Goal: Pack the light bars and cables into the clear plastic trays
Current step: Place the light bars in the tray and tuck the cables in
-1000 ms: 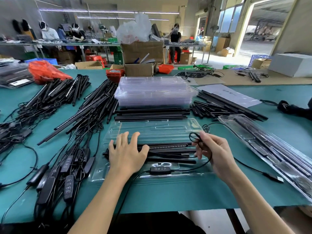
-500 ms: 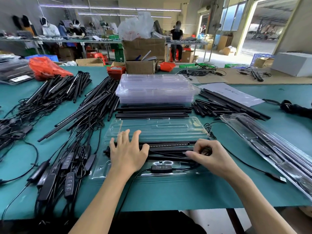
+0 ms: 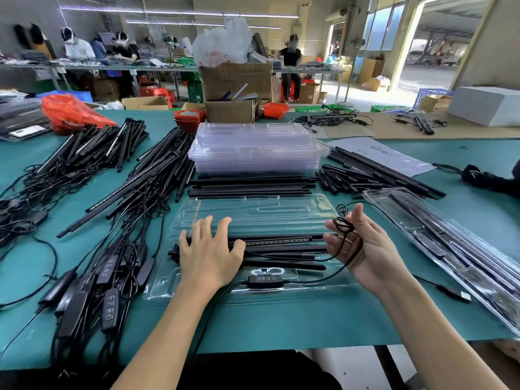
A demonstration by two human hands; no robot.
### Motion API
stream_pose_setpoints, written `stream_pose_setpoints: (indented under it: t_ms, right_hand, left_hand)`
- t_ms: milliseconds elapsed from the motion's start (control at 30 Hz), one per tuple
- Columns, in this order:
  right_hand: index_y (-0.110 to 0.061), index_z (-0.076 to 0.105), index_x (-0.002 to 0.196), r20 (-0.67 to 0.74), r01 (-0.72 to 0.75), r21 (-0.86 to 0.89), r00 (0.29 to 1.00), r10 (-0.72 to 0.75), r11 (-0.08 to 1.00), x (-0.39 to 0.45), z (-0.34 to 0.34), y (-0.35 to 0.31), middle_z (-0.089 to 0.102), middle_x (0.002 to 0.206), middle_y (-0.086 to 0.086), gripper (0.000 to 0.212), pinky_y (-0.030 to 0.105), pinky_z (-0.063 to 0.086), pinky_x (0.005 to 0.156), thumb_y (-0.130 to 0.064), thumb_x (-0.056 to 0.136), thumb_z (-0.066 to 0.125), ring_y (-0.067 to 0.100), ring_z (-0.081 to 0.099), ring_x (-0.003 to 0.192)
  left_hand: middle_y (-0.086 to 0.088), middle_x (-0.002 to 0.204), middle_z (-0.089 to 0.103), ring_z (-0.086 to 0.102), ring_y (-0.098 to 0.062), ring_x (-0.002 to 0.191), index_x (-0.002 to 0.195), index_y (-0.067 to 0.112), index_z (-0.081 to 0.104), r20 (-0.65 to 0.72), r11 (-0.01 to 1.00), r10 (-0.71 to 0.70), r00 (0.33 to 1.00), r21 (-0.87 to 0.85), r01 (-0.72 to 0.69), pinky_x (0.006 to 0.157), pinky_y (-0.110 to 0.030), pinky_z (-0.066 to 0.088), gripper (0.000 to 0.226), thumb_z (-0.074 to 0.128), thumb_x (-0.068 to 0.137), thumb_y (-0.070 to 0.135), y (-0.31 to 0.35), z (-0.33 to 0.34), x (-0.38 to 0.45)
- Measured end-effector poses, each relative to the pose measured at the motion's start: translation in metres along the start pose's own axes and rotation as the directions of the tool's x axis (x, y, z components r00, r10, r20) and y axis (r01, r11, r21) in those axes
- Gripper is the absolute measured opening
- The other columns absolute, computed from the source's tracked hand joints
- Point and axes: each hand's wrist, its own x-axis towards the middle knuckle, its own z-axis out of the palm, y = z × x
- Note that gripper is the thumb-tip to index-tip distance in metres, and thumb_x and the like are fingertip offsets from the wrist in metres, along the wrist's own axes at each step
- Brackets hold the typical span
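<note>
An open clear tray (image 3: 254,218) lies on the green table (image 3: 281,322) right in front of the person, its long side running left to right, with its lid half on the far side and its base half on the near side. In the base several black light bars (image 3: 281,243) lie side by side, their long axes also running left to right, and a small black controller (image 3: 264,279) with a row of buttons sits in the nearest slot. The left hand (image 3: 209,256) rests palm down on the left ends of the bars, fingers straight and spread, pointing to the far side and gripping nothing. The right hand (image 3: 365,249) hovers just above the right end of the tray, palm turned up and to the left, with its fingers loosely curled round a small coil of thin black cable (image 3: 344,225); the cable trails across the palm down to the controller. A stack of empty trays (image 3: 253,149) stands just beyond the open one, with a few loose bars (image 3: 250,187) between them. Heaps of bars with cables (image 3: 112,220) cover the table to the left, and a filled, closed tray (image 3: 450,243) lies at an angle on the right.
</note>
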Motion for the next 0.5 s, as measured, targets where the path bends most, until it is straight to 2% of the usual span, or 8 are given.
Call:
stream_pose_setpoints:
  t_ms: [67, 133, 200, 233, 333, 433, 500]
  right_hand:
    - [-0.018, 0.057, 0.086, -0.062, -0.037, 0.055, 0.997, 0.04, 0.998, 0.002, 0.002, 0.003, 0.067, 0.066, 0.004, 0.035, 0.029, 0.058, 0.053, -0.051, 0.076, 0.065, 0.018, 0.065, 0.052]
    - [-0.021, 0.053, 0.089, -0.096, -0.041, 0.129, 0.994, 0.053, 0.991, 0.006, 0.001, 0.006, 0.051, 0.057, -0.004, 0.04, 0.027, 0.053, 0.053, -0.057, 0.076, 0.065, 0.012, 0.053, 0.047]
    - [-0.022, 0.054, 0.087, -0.084, -0.019, 0.177, 0.996, 0.034, 0.984, 0.008, -0.001, 0.006, 0.04, 0.059, -0.007, 0.036, 0.025, 0.048, 0.057, -0.056, 0.08, 0.066, 0.009, 0.042, 0.048]
    - [-0.023, 0.055, 0.085, -0.064, 0.0, 0.183, 0.998, 0.012, 0.983, 0.008, -0.002, 0.007, 0.038, 0.061, -0.007, 0.029, 0.024, 0.045, 0.061, -0.049, 0.084, 0.066, 0.009, 0.04, 0.051]
    - [-0.019, 0.057, 0.092, -0.062, 0.092, 0.2, 0.995, -0.081, 0.975, 0.008, -0.002, 0.009, 0.046, 0.07, -0.005, 0.008, 0.022, 0.042, 0.067, -0.024, 0.089, 0.063, 0.008, 0.043, 0.056]
    - [-0.017, 0.059, 0.093, -0.172, 0.183, 0.252, 0.975, -0.142, 0.95, 0.009, 0.003, 0.014, 0.059, 0.073, -0.002, 0.009, 0.02, 0.049, 0.065, -0.026, 0.096, 0.059, 0.009, 0.054, 0.059]
    - [-0.015, 0.06, 0.092, -0.241, 0.224, 0.291, 0.958, -0.155, 0.93, 0.01, 0.008, 0.016, 0.066, 0.081, 0.001, 0.018, 0.022, 0.054, 0.071, -0.031, 0.099, 0.056, 0.013, 0.066, 0.072]
  left_hand:
    - [-0.006, 0.165, 0.015, 0.004, -0.02, 0.152, 0.152, 0.036, 0.024, 0.0, 1.0, 0.003, 1.0, 0.003, -0.003, 0.122, -0.054, 0.0, 0.06, 0.029, 0.095, 0.053, -0.001, 0.0, 0.0]
    - [-0.005, 0.165, 0.015, 0.005, -0.02, 0.152, 0.153, 0.036, 0.024, -0.002, 1.0, 0.008, 1.0, 0.023, -0.008, 0.121, -0.053, 0.0, 0.06, 0.025, 0.096, 0.058, -0.001, 0.001, 0.001]
    - [-0.005, 0.165, 0.015, 0.005, -0.02, 0.153, 0.153, 0.036, 0.023, -0.002, 0.999, 0.008, 1.0, 0.032, -0.008, 0.121, -0.053, 0.0, 0.062, 0.021, 0.097, 0.062, -0.001, 0.001, 0.001]
    - [-0.005, 0.165, 0.014, 0.005, -0.02, 0.153, 0.154, 0.037, 0.023, -0.001, 1.0, 0.007, 1.0, 0.027, -0.007, 0.121, -0.053, 0.0, 0.062, 0.019, 0.098, 0.062, -0.001, 0.001, 0.001]
    - [-0.004, 0.166, 0.015, 0.005, -0.019, 0.153, 0.153, 0.038, 0.024, 0.001, 1.0, -0.002, 1.0, -0.005, 0.002, 0.122, -0.052, -0.001, 0.06, 0.012, 0.098, 0.059, 0.0, 0.0, 0.001]
    - [-0.003, 0.165, 0.017, 0.007, -0.019, 0.153, 0.153, 0.039, 0.025, -0.012, 1.0, -0.01, 1.0, -0.023, 0.009, 0.122, -0.052, -0.001, 0.055, 0.013, 0.101, 0.051, -0.001, 0.001, 0.001]
    - [-0.004, 0.165, 0.018, 0.008, -0.019, 0.152, 0.152, 0.039, 0.026, -0.017, 1.0, -0.01, 1.0, -0.027, 0.01, 0.122, -0.052, -0.001, 0.052, 0.017, 0.102, 0.048, -0.001, 0.001, 0.001]
